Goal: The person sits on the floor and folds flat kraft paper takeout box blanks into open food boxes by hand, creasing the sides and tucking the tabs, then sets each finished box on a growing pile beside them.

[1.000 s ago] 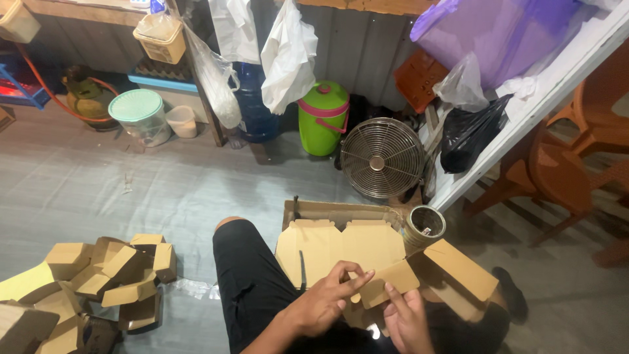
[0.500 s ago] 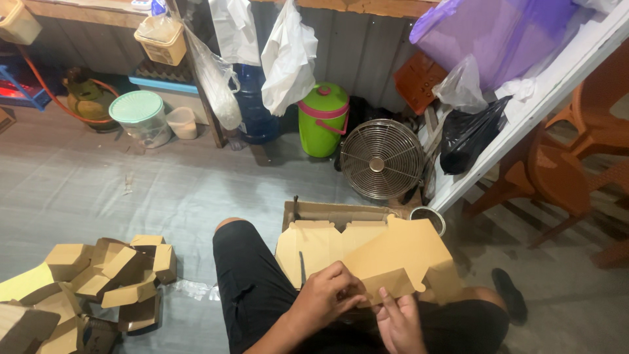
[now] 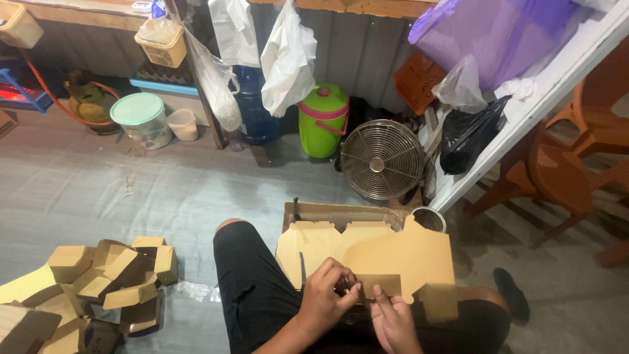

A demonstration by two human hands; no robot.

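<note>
I sit on the floor with a flat brown cardboard box blank (image 3: 406,259) over my lap. My left hand (image 3: 327,292) pinches a small flap at the blank's lower edge. My right hand (image 3: 393,324) holds the same flap from below, fingers pressed on it. Under the blank lies a stack of more flat blanks (image 3: 314,246) inside a shallow cardboard tray (image 3: 341,211).
A pile of folded small cardboard boxes (image 3: 98,282) lies on the floor at the left. Ahead stand a metal fan (image 3: 382,159), a green jug (image 3: 322,120), a blue water bottle (image 3: 252,111) and a lidded plastic tub (image 3: 139,120). Orange chairs (image 3: 576,151) and a white shelf edge (image 3: 544,98) are at the right.
The blank has been turned and flattened out over my lap; its raised right panel has come down. Both hands have stayed at the lower flap.
</note>
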